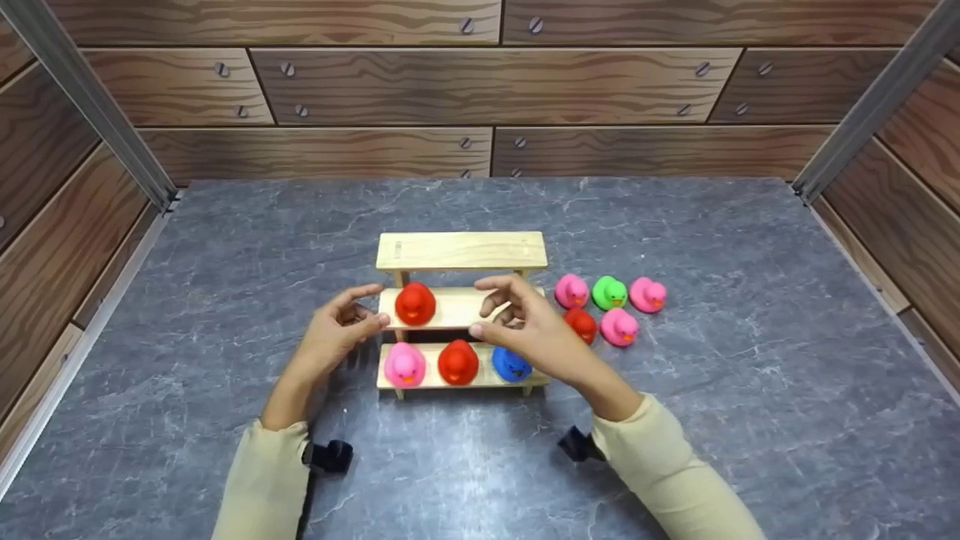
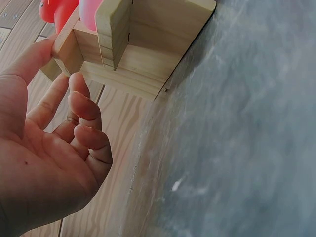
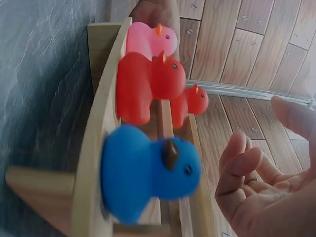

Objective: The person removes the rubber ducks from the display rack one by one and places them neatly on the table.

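Note:
A three-tier wooden rack stands on the table. My left hand pinches the left end of its middle tier, with thumb and index finger at the two corners; its other fingers curl loosely in the left wrist view. Beside the left hand, a red duck sits on that tier. On the bottom tier are a pink duck, another red duck and a blue duck. My right hand hovers over the middle tier's right part, fingers bent and apart, holding nothing, and partly hides the blue duck.
Right of the rack several loose ducks lie grouped on the grey marbled table: pink ones, a green one and a red one. Wood-patterned walls enclose the back and sides.

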Demonstrator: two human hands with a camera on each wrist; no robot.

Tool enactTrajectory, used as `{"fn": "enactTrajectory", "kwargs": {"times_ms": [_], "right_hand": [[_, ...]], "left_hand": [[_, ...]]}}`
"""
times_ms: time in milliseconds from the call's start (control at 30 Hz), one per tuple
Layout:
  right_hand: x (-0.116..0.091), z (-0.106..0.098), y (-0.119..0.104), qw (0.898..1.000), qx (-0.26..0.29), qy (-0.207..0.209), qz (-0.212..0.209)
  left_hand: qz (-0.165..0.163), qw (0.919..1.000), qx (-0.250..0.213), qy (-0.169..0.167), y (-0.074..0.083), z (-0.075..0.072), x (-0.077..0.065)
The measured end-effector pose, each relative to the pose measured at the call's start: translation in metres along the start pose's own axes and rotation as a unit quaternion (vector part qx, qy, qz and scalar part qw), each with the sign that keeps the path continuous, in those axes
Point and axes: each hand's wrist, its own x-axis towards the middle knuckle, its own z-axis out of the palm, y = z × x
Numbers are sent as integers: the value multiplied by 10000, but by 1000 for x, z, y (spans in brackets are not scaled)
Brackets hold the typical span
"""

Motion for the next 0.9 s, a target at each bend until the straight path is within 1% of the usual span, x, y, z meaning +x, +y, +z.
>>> {"fn": "enactTrajectory", "kwargs": {"times_ms": [167, 300, 600, 900], "right_hand": [[7, 12, 0, 9999, 23, 141, 95], [13, 20, 1, 9997, -2, 227, 72], [24, 39, 4, 9995, -112, 298, 76], [33, 50, 0, 9979, -375, 435, 283]], "left_hand": [[-32, 10000, -29, -12, 0, 0, 0], [-50, 10000, -72, 3, 0, 0, 1], [-65, 9998, -188, 64, -2, 1, 1], [-87, 9999, -126, 59, -1, 2, 2]]}}
